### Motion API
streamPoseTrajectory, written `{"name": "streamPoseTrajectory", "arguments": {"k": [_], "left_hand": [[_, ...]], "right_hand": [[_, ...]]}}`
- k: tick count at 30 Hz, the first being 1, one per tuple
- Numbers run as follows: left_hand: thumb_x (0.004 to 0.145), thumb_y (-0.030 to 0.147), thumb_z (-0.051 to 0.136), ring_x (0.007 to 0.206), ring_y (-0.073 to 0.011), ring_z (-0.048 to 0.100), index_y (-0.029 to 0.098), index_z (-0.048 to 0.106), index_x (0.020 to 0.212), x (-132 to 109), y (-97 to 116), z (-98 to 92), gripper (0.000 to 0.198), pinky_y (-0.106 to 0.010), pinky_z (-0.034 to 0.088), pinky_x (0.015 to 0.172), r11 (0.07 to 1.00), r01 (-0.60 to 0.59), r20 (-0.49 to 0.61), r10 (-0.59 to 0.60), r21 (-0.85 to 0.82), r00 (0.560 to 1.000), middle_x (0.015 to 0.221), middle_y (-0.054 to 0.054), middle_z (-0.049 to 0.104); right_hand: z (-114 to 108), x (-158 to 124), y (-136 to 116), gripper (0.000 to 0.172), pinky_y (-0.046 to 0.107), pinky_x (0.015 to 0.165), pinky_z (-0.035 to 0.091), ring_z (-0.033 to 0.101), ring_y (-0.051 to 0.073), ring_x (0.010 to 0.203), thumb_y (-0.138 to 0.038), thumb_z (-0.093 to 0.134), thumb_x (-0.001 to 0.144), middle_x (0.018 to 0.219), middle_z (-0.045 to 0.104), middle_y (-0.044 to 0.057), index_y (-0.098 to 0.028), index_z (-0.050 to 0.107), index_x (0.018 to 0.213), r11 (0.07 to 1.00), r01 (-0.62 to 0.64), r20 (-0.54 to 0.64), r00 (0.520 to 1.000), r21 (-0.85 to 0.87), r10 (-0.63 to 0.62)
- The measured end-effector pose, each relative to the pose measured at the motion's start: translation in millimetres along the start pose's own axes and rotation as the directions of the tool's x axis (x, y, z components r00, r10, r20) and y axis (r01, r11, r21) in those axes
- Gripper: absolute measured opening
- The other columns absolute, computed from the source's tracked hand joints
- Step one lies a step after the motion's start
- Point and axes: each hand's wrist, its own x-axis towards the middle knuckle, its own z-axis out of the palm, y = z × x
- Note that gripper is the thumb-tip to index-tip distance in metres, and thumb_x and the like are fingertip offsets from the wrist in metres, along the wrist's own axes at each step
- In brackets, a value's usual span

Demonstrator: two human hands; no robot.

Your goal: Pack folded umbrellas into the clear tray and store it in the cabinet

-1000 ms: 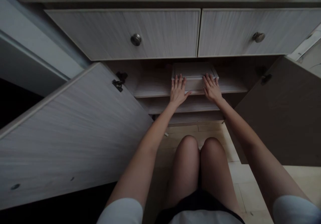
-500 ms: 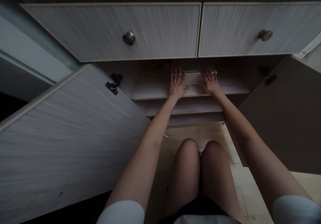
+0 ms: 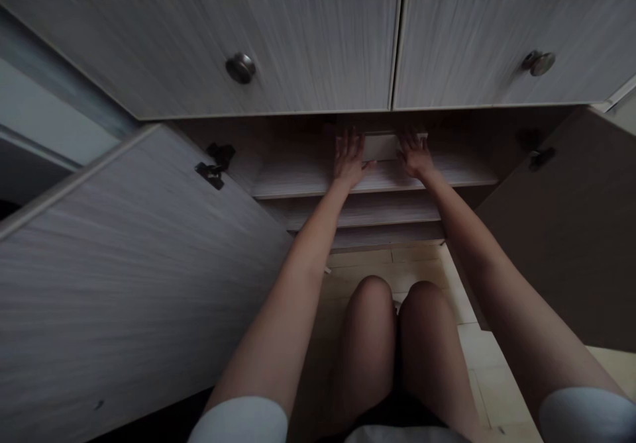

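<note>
A pale, flat box (image 3: 380,146) lies on the top shelf (image 3: 298,179) inside an open wooden cabinet, mostly tucked under the drawers. My left hand (image 3: 348,159) lies flat against its left front corner, fingers stretched out. My right hand (image 3: 415,154) presses its right front corner the same way, fingers extended. Both arms reach forward over my bare knees (image 3: 392,297).
Two closed drawers with round metal knobs (image 3: 241,67) (image 3: 540,63) sit above the cabinet opening. The left door (image 3: 124,277) and the right door (image 3: 561,231) stand open on either side. Two lower shelves and a tiled floor (image 3: 387,264) lie below.
Both hands have slid the box deeper onto the shelf, so less of it shows beneath the drawers. The view has tilted slightly downward.
</note>
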Motion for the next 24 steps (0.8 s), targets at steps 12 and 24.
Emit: {"name": "streamPoseTrajectory", "arguments": {"k": [12,24], "left_hand": [[0.092,0.062,0.046,0.158,-0.0333,-0.009,0.011,0.019,0.162,10.8,-6.5,-2.2,0.091,-0.057,-0.008,0.125,1.0,0.017,0.057,-0.018,0.023,0.998,0.172,-0.016,0.004],[0.101,0.047,0.035,0.128,-0.0273,0.062,0.018,0.058,0.136,-195.4,30.9,-60.7,0.051,-0.049,0.047,0.111,0.968,0.13,-0.521,-0.226,-0.213,0.823,0.131,-0.019,0.068]], "right_hand": [[5.0,14.2,6.0,0.067,0.066,0.122,0.018,0.011,0.034,0.157,-0.04,0.03,0.102,0.17,0.016,0.011,-0.016,0.024,0.163,0.998,0.004,0.014,1.0,0.062,-0.005],[-63.6,-261.6,-0.6,0.062,0.061,0.094,0.053,0.065,0.033,0.118,-0.054,0.018,0.103,0.131,0.063,0.017,-0.033,0.034,0.159,0.898,-0.049,-0.592,0.736,0.437,0.328]]}}
